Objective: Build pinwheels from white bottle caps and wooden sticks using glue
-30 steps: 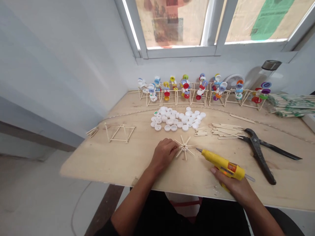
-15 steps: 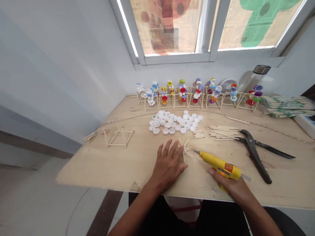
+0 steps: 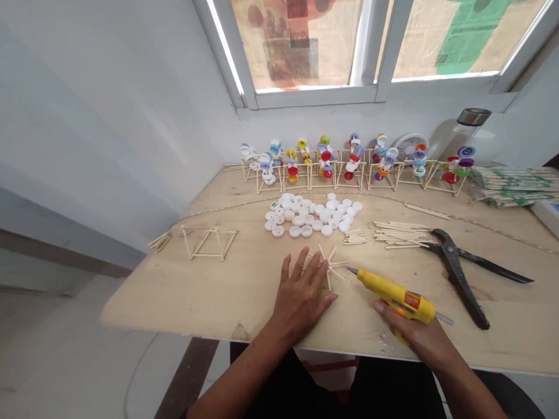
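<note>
My left hand [image 3: 301, 302] lies flat on the plywood board [image 3: 183, 297], its fingers spread and their tips over the near side of a star of wooden sticks [image 3: 331, 266]. Part of the star's middle is hidden by those fingers. My right hand [image 3: 408, 329] is closed around the grip of a yellow hot glue gun [image 3: 393, 297]. The gun rests low over the board, its metal nozzle pointing left toward the star and stopping just short of it.
Behind the star lies a heap of white bottle caps [image 3: 305, 215]. Loose sticks [image 3: 399, 234] and black metal shears [image 3: 456, 265] lie to the right. A stick frame [image 3: 209, 243] lies left. Stick models with colourful caps [image 3: 353, 166] line the back edge.
My left hand has gone from curled over the star to flat with its fingers spread, and it sits nearer the board's front edge. The glue gun stays in my right hand.
</note>
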`<act>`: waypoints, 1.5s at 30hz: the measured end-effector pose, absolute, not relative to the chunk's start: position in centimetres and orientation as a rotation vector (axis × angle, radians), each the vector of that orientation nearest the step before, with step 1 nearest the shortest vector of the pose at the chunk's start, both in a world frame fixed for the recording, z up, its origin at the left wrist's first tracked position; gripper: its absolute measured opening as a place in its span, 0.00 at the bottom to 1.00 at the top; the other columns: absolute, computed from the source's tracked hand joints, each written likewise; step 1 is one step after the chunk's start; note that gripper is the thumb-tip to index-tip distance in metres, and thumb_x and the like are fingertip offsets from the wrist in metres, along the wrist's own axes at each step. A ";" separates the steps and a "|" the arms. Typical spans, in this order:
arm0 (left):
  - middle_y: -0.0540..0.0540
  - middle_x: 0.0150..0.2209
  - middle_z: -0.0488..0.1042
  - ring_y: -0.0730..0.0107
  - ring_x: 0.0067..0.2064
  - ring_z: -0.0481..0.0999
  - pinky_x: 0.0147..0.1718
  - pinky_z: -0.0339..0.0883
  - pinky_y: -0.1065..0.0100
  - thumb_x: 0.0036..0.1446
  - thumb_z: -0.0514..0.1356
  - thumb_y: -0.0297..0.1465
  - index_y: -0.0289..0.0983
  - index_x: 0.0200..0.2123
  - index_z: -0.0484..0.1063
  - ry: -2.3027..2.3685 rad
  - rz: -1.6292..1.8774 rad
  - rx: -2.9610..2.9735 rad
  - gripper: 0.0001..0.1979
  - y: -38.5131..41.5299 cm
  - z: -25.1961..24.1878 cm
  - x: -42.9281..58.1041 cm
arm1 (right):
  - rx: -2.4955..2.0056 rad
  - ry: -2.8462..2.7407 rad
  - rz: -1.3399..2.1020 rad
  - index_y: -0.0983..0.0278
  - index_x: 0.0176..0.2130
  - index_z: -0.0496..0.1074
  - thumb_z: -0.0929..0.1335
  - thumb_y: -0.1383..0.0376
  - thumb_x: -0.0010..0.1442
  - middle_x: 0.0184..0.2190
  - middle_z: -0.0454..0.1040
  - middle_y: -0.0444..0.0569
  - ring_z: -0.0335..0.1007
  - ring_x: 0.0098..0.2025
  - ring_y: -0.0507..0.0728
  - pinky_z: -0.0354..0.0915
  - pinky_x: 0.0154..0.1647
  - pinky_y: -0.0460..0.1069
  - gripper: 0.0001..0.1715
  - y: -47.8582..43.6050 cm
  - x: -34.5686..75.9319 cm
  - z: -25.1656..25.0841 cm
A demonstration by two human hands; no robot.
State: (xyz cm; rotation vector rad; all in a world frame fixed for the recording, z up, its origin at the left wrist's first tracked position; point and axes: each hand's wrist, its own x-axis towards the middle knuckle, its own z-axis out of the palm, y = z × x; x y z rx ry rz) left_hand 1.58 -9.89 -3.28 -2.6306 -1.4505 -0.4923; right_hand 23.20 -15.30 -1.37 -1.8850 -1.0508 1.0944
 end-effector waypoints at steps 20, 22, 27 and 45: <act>0.42 0.49 0.71 0.57 0.55 0.64 0.52 0.57 0.55 0.57 0.52 0.29 0.38 0.45 0.69 -1.701 -1.002 -2.506 0.13 -10.7 -2.6 0.9 | -1.740 -1.050 1.145 0.64 0.30 0.74 0.71 0.51 0.43 0.27 0.77 0.48 0.73 0.31 0.59 0.68 0.32 0.49 0.20 -15.2 23.0 -0.8; 0.43 0.44 0.73 0.59 0.50 0.68 0.49 0.60 0.56 0.56 0.53 0.28 0.39 0.41 0.71 -1.760 -1.065 -2.479 0.10 -10.4 -2.7 0.5 | -1.781 -1.043 1.135 0.64 0.31 0.74 0.71 0.50 0.42 0.28 0.77 0.49 0.73 0.32 0.59 0.68 0.33 0.50 0.22 -15.3 23.1 -0.9; 0.44 0.39 0.74 0.59 0.44 0.70 0.43 0.61 0.58 0.55 0.54 0.25 0.39 0.37 0.71 -1.843 -1.126 -2.417 0.09 -9.9 -3.0 0.2 | -1.889 -1.111 1.018 0.63 0.32 0.74 0.71 0.49 0.41 0.28 0.77 0.48 0.73 0.32 0.60 0.68 0.33 0.51 0.23 -15.5 23.2 -0.3; 0.48 0.27 0.72 0.65 0.32 0.68 0.34 0.55 0.63 0.56 0.56 0.28 0.38 0.27 0.70 -1.952 -0.872 -2.418 0.06 -11.9 -2.8 1.6 | -1.669 -1.923 1.068 0.63 0.25 0.65 0.65 0.52 0.57 0.23 0.64 0.42 0.59 0.23 0.50 0.56 0.21 0.45 0.19 -14.1 24.1 2.2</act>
